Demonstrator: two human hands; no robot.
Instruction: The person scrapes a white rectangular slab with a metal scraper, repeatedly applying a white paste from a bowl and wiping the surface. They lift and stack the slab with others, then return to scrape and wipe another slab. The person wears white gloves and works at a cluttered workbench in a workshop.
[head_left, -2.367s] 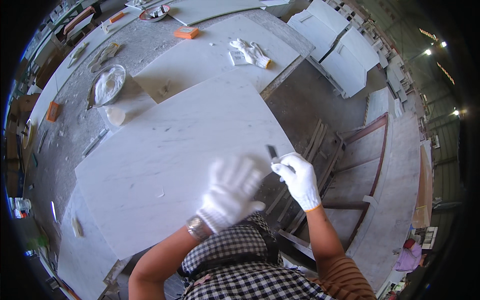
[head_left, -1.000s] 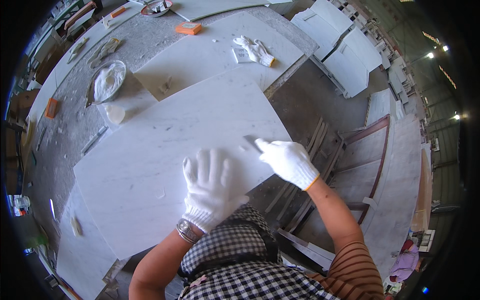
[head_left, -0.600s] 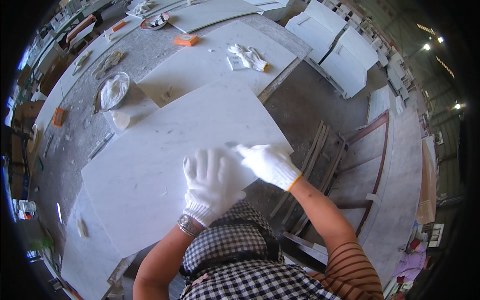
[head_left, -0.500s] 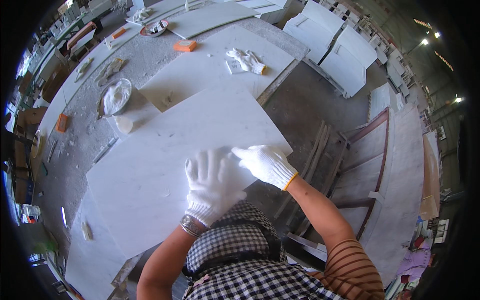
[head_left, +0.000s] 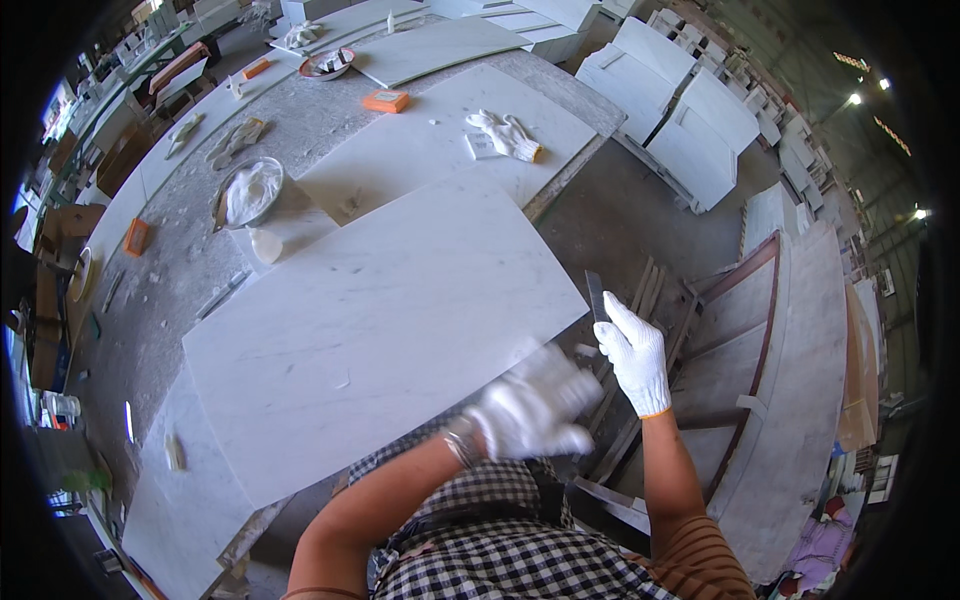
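A white marble slab (head_left: 400, 330) with faint grey streaks lies in front of me on the table. My right hand (head_left: 634, 355), in a white knit glove, is raised beyond the slab's right corner. It grips a flat metal scraper (head_left: 595, 296), whose narrow grey blade points up. My left hand (head_left: 535, 405), gloved too and wearing a bracelet or watch at the wrist, is off the slab's near edge, in front of my checked apron (head_left: 480, 540). Motion smears its fingers, but the thumb stands apart and I see nothing held in it.
Beyond the slab stand a bowl of white paste (head_left: 250, 193) and a white cup (head_left: 265, 246). Spare gloves (head_left: 505, 135) lie on another slab (head_left: 430, 160), near an orange box (head_left: 386, 101). Wooden and metal frames (head_left: 740, 330) stand to my right, and stacked slabs (head_left: 640, 75) farther back.
Both hands have left the slab's surface. The right has gone right and turned upward, bringing the scraper into sight; the left has swept right, past the near edge.
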